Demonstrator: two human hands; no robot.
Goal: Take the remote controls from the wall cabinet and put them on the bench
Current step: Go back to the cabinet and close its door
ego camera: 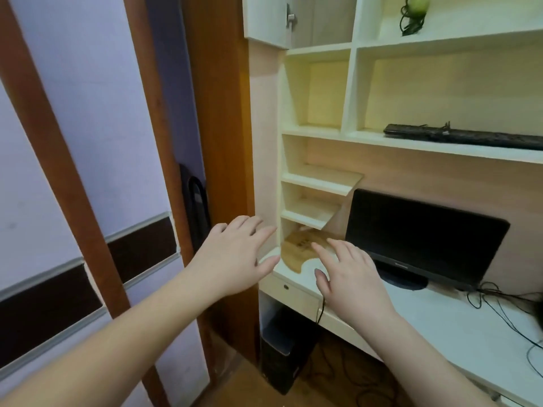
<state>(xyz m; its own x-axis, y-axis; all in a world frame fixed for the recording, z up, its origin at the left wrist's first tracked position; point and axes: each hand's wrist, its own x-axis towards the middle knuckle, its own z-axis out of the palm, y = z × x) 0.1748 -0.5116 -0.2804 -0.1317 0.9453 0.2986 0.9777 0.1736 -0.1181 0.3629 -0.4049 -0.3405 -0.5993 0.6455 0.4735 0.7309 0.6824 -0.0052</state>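
Note:
Both my hands reach forward, palms down, holding nothing. My left hand [235, 254] hovers with fingers spread in front of the left side panel of the cream wall cabinet [349, 89]. My right hand [348, 279] hovers over the front left corner of the white desk [458, 327], fingers apart, just before a bamboo board [302, 248]. No remote control shows in any of the open compartments. A closed cabinet door [267, 19] with a metal handle sits at the top left of the unit. No bench is in view.
A black keyboard [464, 136] lies on the long shelf. A dark monitor [423, 236] stands on the desk with black cables [505, 312] to its right. A computer tower [282, 351] stands under the desk. A brown door frame [223, 142] rises left of the cabinet.

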